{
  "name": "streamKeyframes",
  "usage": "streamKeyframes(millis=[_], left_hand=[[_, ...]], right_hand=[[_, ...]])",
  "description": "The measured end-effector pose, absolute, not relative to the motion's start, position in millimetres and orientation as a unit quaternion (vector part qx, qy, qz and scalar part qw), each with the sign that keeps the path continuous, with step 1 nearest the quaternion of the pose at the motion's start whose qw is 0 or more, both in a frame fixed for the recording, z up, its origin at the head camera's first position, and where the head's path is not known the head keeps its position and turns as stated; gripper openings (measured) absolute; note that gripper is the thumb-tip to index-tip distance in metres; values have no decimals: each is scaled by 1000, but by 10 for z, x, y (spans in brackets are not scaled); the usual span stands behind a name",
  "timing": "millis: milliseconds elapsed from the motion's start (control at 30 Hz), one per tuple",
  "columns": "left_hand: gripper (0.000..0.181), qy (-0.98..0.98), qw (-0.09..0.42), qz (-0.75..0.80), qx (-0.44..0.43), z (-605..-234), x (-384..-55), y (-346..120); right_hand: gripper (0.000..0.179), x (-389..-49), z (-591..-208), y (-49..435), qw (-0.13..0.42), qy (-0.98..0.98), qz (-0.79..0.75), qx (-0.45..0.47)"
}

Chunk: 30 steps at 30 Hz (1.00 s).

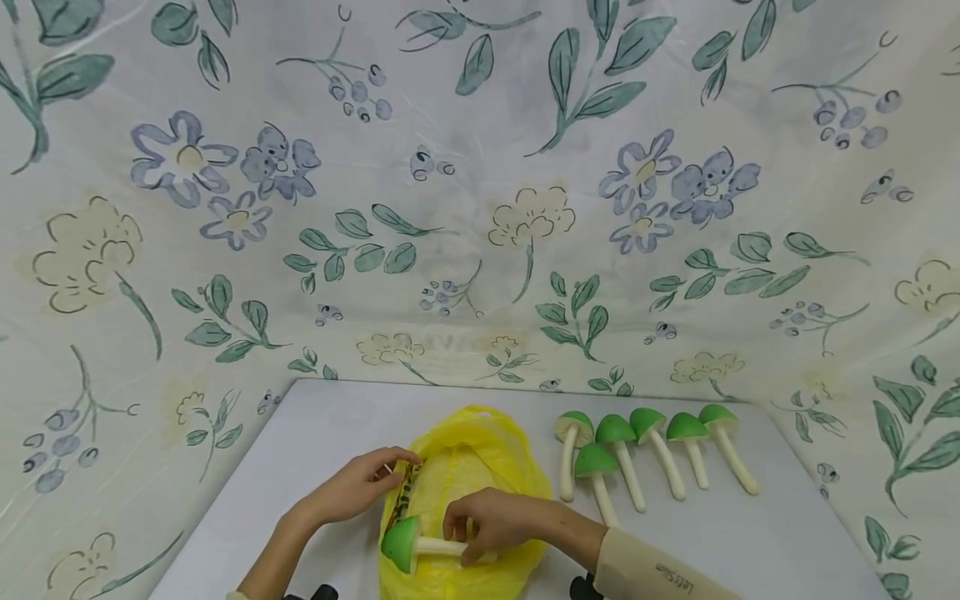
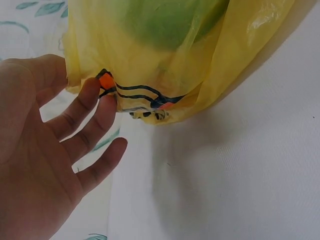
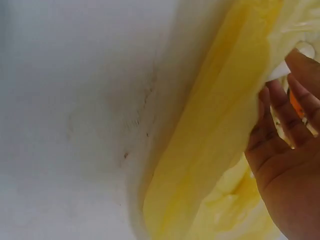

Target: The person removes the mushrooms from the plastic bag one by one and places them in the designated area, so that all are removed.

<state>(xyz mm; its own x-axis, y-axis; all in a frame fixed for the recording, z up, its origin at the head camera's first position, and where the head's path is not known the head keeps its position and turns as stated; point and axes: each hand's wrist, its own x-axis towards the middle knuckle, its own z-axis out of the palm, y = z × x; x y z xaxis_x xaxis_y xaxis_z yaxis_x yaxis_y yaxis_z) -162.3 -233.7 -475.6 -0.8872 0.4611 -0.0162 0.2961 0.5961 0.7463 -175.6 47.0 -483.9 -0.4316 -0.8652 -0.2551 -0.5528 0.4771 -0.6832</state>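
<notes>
A yellow plastic bag [image 1: 480, 433] lies spread on the table with its rim gathered up around it. At its left rim my left hand [image 1: 360, 483] pinches the film between thumb and fingertips; the thumb tip is hidden behind the film in the left wrist view. A toy mushroom [image 1: 401, 542] with a green cap and white stem lies sideways within the bag's near part. My right hand [image 1: 495, 521] reaches over the bag's right side and grips that stem with thumb and curled fingers. Through the yellow film, green [image 2: 165, 22] shows in the left wrist view.
Several more green-capped mushrooms [image 1: 660, 450] lie side by side to the right of the bag, stems toward me. The white table [image 1: 322, 417] ends at the back against a flower-patterned cloth [image 1: 480, 275], which also rises along both sides. Dark print [image 1: 403, 496] marks the bag's left part.
</notes>
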Motion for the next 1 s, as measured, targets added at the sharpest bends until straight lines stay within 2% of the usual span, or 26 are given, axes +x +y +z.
streamKeyframes(millis=[567, 1000], left_hand=[[30, 890, 105, 393, 207, -4774, -1619, -2323], [30, 887, 101, 394, 218, -4744, -1614, -2331]], right_hand=[[21, -1700, -4846, 455, 288, 804, -235, -464], [20, -1682, -4764, 560, 242, 817, -247, -461]])
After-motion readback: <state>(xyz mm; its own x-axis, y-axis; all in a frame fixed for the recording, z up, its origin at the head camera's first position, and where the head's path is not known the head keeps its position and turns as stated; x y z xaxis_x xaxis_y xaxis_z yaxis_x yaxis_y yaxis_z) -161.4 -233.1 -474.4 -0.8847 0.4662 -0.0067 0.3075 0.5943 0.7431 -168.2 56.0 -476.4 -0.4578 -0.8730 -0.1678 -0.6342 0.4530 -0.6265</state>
